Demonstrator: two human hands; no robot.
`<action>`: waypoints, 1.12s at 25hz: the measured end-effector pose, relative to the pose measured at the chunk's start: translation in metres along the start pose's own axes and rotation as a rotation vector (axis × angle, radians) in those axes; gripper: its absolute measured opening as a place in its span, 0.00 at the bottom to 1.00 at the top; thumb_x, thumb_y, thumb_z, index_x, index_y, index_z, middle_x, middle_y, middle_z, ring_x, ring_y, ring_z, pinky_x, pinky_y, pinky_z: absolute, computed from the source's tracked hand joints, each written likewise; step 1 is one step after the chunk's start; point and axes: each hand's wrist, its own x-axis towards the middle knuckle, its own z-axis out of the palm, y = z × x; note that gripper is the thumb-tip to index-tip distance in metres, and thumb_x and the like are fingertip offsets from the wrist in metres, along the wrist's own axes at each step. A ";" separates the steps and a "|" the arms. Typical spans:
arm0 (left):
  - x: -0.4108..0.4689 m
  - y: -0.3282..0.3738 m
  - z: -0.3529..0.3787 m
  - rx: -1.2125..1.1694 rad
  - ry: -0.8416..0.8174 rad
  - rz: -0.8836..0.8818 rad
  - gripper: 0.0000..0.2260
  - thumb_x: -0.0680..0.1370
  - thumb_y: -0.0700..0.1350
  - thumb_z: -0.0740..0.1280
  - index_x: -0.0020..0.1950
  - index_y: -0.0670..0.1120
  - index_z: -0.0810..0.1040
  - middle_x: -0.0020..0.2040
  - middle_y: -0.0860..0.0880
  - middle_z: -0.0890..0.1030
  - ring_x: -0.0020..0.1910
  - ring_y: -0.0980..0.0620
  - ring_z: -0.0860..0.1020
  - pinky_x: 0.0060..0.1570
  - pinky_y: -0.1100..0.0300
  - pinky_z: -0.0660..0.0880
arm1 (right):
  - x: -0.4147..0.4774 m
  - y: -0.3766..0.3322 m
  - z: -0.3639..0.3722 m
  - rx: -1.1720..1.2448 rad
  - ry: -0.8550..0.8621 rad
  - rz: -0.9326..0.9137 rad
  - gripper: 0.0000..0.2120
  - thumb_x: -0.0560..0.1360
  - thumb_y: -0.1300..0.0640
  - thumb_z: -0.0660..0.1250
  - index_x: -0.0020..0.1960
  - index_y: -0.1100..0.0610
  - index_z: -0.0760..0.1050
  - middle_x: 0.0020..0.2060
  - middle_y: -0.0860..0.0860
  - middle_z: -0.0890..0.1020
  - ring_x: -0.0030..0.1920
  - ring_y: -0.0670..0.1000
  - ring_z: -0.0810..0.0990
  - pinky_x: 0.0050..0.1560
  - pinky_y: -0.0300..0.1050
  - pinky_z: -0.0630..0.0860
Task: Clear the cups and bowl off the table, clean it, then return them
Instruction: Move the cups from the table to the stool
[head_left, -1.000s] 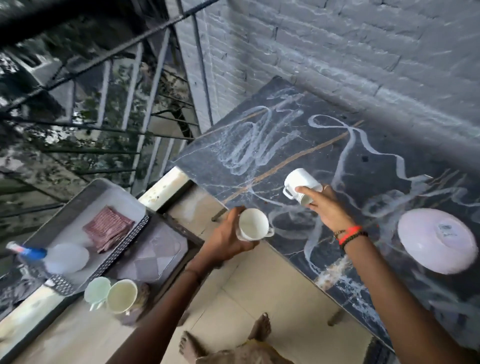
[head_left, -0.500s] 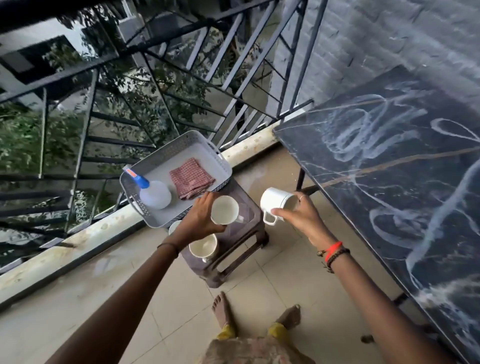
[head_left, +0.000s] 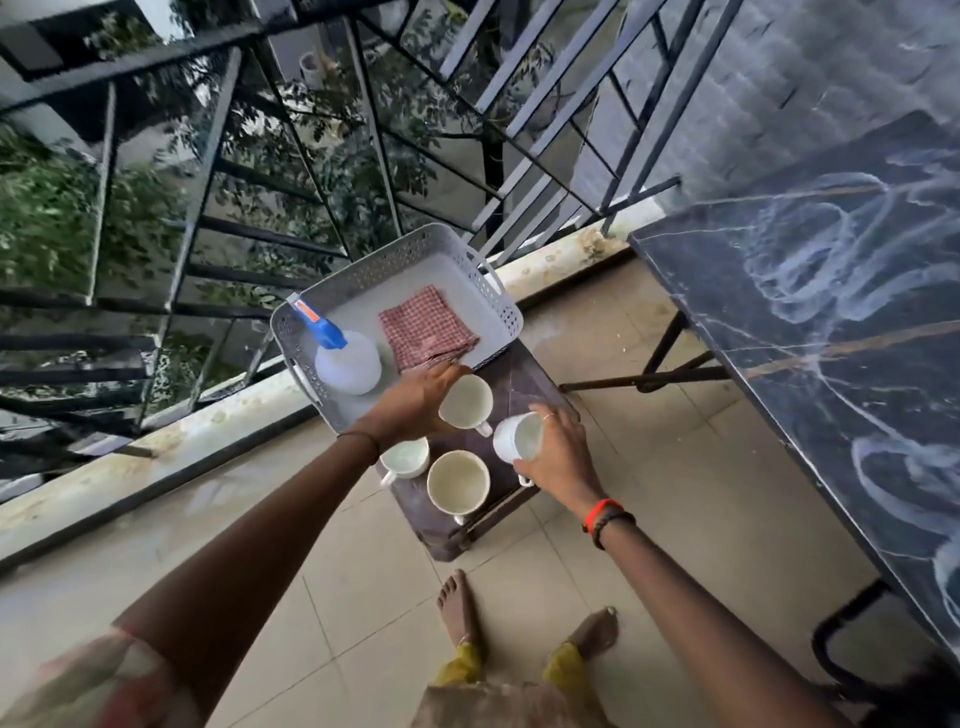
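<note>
Left hand (head_left: 415, 402) curled round a white cup (head_left: 465, 401), right hand (head_left: 558, 460) gripping a second cup (head_left: 519, 436), both centre frame over a brown stool (head_left: 524, 371) holding two more cups (head_left: 458, 480). Clearing step; next, likely seat both gently in the gaps.

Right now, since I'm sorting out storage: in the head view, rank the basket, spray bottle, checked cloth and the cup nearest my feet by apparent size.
1. basket, clearly largest
2. checked cloth and spray bottle: they look about alike, so I won't rank them
3. cup nearest the feet, smallest
</note>
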 end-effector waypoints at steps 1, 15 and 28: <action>0.003 -0.003 0.003 0.078 0.021 0.024 0.36 0.67 0.57 0.76 0.69 0.43 0.71 0.63 0.43 0.77 0.57 0.42 0.76 0.55 0.51 0.72 | 0.004 0.000 0.005 -0.028 -0.003 -0.015 0.38 0.60 0.59 0.76 0.68 0.57 0.67 0.66 0.54 0.72 0.67 0.58 0.66 0.66 0.53 0.66; 0.036 -0.031 0.032 0.516 -0.122 0.261 0.36 0.62 0.67 0.73 0.68 0.56 0.75 0.74 0.40 0.67 0.76 0.37 0.60 0.72 0.37 0.48 | 0.023 0.004 0.032 -0.297 -0.142 -0.054 0.36 0.67 0.61 0.72 0.71 0.58 0.61 0.65 0.58 0.68 0.67 0.60 0.64 0.63 0.49 0.68; 0.050 -0.050 0.042 0.662 -0.061 0.393 0.36 0.65 0.64 0.72 0.68 0.49 0.75 0.77 0.43 0.63 0.77 0.42 0.58 0.75 0.44 0.44 | 0.025 0.001 0.061 -0.260 0.026 0.000 0.31 0.68 0.55 0.74 0.67 0.60 0.66 0.58 0.59 0.73 0.63 0.59 0.69 0.60 0.50 0.71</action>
